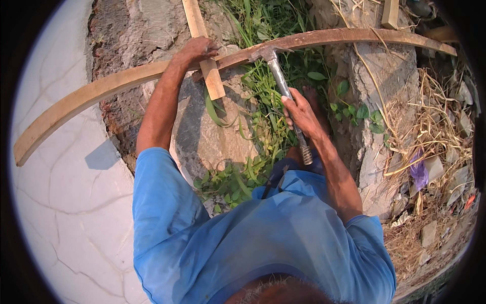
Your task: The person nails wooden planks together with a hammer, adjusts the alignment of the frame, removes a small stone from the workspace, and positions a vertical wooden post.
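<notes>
My left hand (198, 50) is closed over a narrow wooden board (211, 78), where the board crosses two long timbers. A pale timber (91, 91) runs out to the left from this crossing. The darker, reddish timber (344, 36) stretches away to the right. In my right hand (302, 112) is a claw hammer (277, 73), gripped partway along its metal shank. The hammer's head lies over the darker timber, right of my left hand; whether it touches the wood I cannot tell. My left fingertips are partly hidden, so anything small between them does not show.
Rough stone (217, 131) and green weeds (273, 101) lie below the timbers. A cracked pale concrete surface (71, 213) spreads on the left. To the right are a broken concrete edge (374, 101), dry straw (410, 121) and a purple plastic scrap (419, 171). Another wood piece (390, 14) stands far right.
</notes>
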`<state>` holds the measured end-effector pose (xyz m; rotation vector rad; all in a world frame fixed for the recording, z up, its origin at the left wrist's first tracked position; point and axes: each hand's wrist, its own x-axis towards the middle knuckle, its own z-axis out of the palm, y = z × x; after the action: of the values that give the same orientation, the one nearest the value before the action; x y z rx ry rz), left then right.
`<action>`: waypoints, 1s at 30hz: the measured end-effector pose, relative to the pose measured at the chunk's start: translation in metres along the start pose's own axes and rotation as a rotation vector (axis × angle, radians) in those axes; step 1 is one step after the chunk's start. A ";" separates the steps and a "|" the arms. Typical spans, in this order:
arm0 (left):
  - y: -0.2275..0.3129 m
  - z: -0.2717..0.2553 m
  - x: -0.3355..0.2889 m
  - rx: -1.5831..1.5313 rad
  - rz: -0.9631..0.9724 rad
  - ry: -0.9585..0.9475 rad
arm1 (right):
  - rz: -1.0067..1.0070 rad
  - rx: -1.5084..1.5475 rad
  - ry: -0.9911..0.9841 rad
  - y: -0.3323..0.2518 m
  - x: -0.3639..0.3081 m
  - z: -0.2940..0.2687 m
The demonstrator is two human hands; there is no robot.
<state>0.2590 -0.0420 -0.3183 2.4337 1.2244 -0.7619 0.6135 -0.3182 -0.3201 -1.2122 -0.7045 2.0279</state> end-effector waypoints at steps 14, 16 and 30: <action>-0.007 0.001 -0.007 0.048 0.139 0.052 | -0.095 0.152 0.142 -0.017 0.036 0.027; -0.013 0.009 -0.008 0.036 0.112 0.117 | -0.219 0.292 0.210 -0.015 0.050 0.046; -0.031 0.015 -0.012 0.115 0.183 0.091 | -0.397 0.304 0.322 -0.016 0.089 0.095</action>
<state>0.2228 -0.0390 -0.3245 2.6559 0.9949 -0.6925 0.5017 -0.2504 -0.3160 -1.0844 -0.4191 1.5043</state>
